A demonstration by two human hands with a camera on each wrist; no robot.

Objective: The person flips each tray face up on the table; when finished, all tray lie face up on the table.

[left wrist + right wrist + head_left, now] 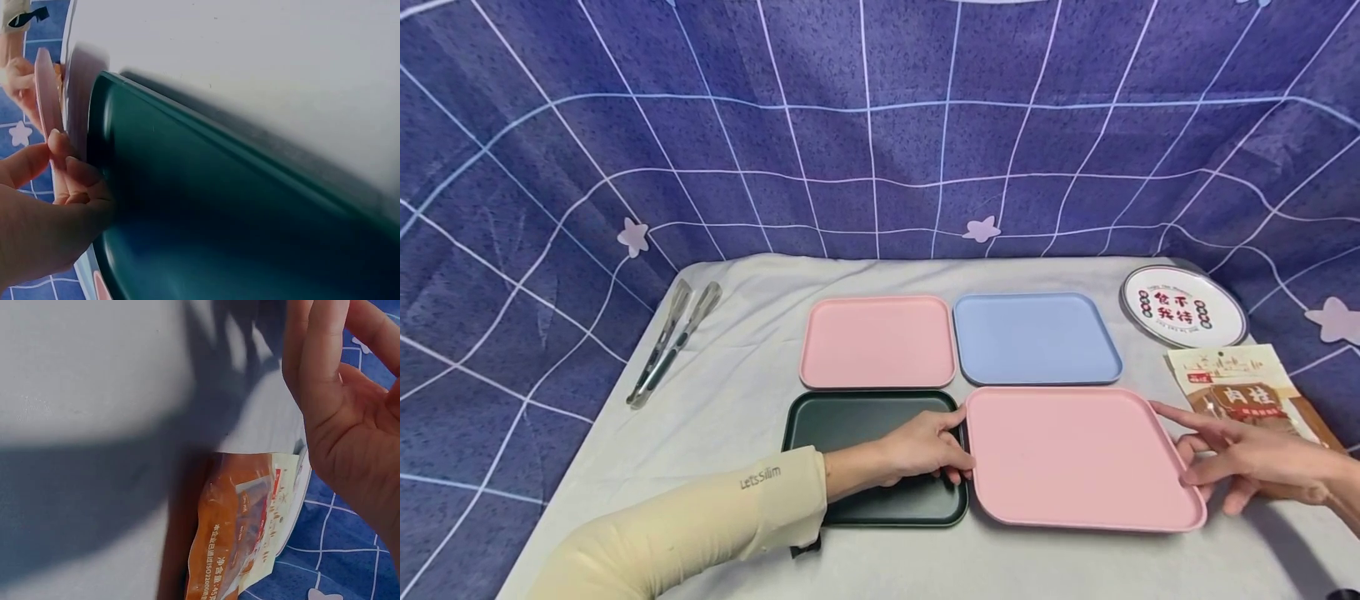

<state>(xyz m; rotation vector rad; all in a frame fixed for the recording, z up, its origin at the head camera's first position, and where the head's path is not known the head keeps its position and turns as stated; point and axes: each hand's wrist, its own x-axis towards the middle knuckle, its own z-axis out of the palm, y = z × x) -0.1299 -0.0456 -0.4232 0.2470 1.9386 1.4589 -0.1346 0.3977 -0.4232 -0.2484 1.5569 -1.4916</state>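
A pink tray is raised slightly above the white cloth at the front right, held at both ends. My left hand pinches its left edge between thumb and fingers, above the right side of a dark green tray. At the opposite end, my right hand grips the right edge. The left wrist view shows the pink tray edge-on in the left fingers, next to the green tray. In the right wrist view the right hand appears without the tray's edge.
Behind lie another pink tray and a blue tray, side by side. Metal tongs with dark handles rest at the left. A white oval plate with red characters and a food packet lie at the right, by a blue curtain.
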